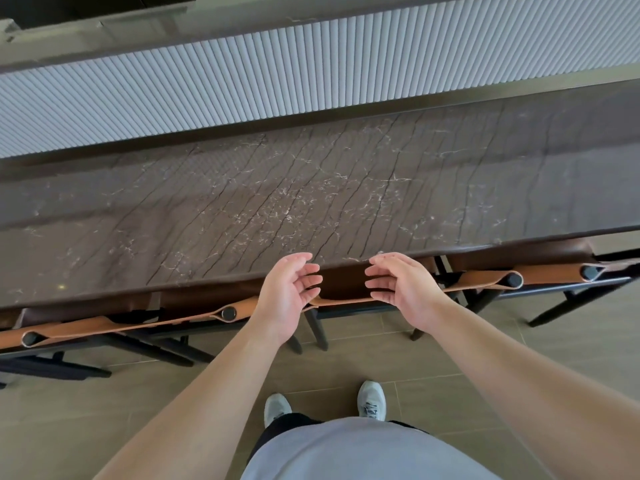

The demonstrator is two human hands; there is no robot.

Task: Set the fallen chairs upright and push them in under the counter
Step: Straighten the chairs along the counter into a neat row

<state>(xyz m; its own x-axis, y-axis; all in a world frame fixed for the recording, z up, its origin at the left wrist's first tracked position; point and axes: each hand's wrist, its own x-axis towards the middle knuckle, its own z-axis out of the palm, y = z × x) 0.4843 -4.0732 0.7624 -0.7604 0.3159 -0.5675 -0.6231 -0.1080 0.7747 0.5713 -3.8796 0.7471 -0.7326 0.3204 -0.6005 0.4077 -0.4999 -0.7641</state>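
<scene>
- Tiled floor [485,341] runs beneath a long dark stone counter [277,202], whose near edge crosses the view from lower left to upper right; a ribbed grey wall panel [242,81] lies beyond it.
- Left chair [121,325]: shown upright, its tan strap back lying parallel to the counter edge and its seat tucked under the overhang.
- Left hand [287,292]: held at the left end of the middle chair's back, palm turned inward toward the right, fingers loosely curled and spread; nothing is gripped, though whether the lower fingertips graze the strap cannot be told.
- Middle chair [343,296]: seen directly ahead between both hands, upright, its back strap stretched left to right along the counter edge and its seat already beneath the overhang.
- Right hand [401,285]: mirrored at the right end of the same back, palm facing left, fingers half open and empty; both hands are about equally near.
- Right chair [519,275]: shown upright and likewise tucked under the counter.
- Judgement: no fallen chair is visible, so the task appears close to done; any remaining push would be directed away from the body, square to the long axis of the back.
</scene>
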